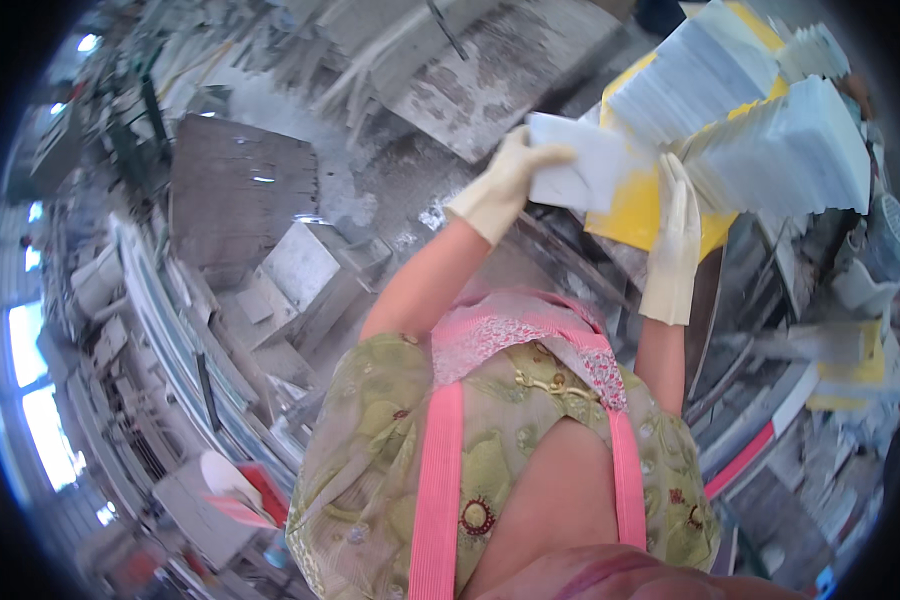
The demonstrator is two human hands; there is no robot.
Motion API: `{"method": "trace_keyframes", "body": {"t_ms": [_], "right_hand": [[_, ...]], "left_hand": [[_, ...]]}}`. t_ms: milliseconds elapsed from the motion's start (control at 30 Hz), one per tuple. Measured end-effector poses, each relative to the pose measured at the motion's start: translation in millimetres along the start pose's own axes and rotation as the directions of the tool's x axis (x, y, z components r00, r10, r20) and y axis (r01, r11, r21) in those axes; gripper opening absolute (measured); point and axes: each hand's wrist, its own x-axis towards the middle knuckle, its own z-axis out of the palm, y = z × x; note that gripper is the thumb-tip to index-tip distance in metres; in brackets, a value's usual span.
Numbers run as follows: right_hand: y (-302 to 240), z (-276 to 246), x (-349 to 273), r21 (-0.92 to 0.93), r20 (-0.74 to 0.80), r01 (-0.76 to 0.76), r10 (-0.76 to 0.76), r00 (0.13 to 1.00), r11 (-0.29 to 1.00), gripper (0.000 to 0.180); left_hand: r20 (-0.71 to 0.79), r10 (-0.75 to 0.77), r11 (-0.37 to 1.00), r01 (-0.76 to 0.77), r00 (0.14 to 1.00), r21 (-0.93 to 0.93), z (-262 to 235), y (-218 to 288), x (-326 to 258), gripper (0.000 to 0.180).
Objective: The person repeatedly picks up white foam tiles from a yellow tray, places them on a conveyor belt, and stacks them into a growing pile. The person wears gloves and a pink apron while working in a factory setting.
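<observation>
My left hand (510, 176), in a cream glove, grips a white square tile (573, 165) by its left edge, the thumb lying across its face. My right hand (678, 215), gloved alike, is stretched out with its fingers together and pointing away from me. Its fingertips are at the near left end of a row of pale tiles (785, 155) standing on edge; whether they touch it I cannot tell. Behind lies a second row of pale tiles (692, 80). Both rows rest on a bright yellow surface (625, 220), its near part showing below the held tile.
A dusty board (500, 70) lies beyond my left hand. On the left are a brown panel (240, 190), a pale block (300, 265) and long curved strips (160, 300). White containers (863, 287) stand at the right. A pink-edged strip (740, 460) lies at lower right.
</observation>
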Motion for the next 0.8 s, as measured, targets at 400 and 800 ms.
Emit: {"method": "trace_keyframes", "body": {"t_ms": [400,800], "right_hand": [[30.7,180.3,25.5,-0.212,0.407,-0.219,0.290,0.867,0.952,0.060],[62.4,296.8,102.9,-0.060,0.802,-0.288,0.218,0.556,0.956,0.076]], "left_hand": [[-0.100,0.019,0.761,-0.079,0.995,-0.644,-171.2,40.2,-13.3,0.096],[-0.071,0.074,0.838,-0.100,0.995,-0.536,-218.6,84.9,32.7,0.096]]}}
